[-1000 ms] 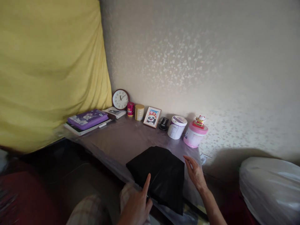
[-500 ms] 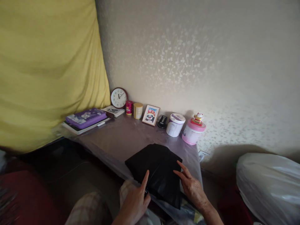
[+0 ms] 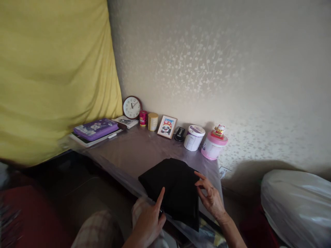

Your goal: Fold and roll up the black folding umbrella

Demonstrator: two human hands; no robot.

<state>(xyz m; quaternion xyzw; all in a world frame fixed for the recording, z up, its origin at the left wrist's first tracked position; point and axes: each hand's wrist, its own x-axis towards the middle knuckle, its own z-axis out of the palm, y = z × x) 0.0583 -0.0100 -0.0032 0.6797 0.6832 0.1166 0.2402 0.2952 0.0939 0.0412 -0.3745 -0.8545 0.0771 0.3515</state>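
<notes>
A black cloth with a fan-like spread, which looks like the loose canopy of a folding umbrella (image 3: 170, 189), lies over the near right part of the table. My left hand (image 3: 151, 220) is closed at its near left side, around a dark glossy piece that looks like the handle. The index finger of that hand points out along the cloth. At the right edge of the cloth is my right hand (image 3: 210, 196), its fingers bent and apart. Its fingertips are close to the edge; whether they touch it is hard to see.
Along the wall stand a round clock (image 3: 132, 107), a pink can (image 3: 143, 118), a yellow-lidded jar (image 3: 152, 122), a panda picture frame (image 3: 167, 127), a white tub (image 3: 194, 138) and a pink tub (image 3: 214, 146). A purple case (image 3: 96, 129) lies left. A plastic-wrapped bundle (image 3: 297, 203) is right.
My right hand has shifted slightly up and right, its fingers more bent. The fold lines on the black cloth show less. My left hand stays in place.
</notes>
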